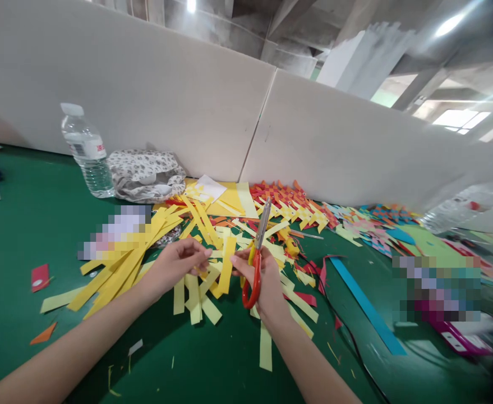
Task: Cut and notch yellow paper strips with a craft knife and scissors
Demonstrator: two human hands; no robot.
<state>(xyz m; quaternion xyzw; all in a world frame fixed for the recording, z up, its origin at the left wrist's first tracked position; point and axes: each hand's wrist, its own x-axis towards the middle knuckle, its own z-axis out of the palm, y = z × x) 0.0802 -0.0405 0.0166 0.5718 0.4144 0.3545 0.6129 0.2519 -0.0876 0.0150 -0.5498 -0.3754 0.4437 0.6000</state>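
Observation:
My right hand point(267, 275) is wrapped round a pair of scissors point(252, 286) with red and yellow handles, their metal blades pointing up and away from me. Between its thumb and fingers it also pinches a short yellow paper strip point(228, 266), hanging upright. To the left, my left hand point(179, 264) has its fingers curled towards the thumb; whether something small sits in that pinch is hidden. Beneath both hands lies a loose pile of pale yellow paper strips point(193, 300). Longer yellow strips point(122, 275) fan out beside my left forearm.
Along the white partition point(179, 84) stand a water bottle point(88, 154) and a patterned cloth bag point(147, 174). Woven red and yellow paper pieces point(286, 196) lie behind the scissors. At right are a blue strip point(368, 306), a black cable point(351, 336) and another bottle point(460, 207).

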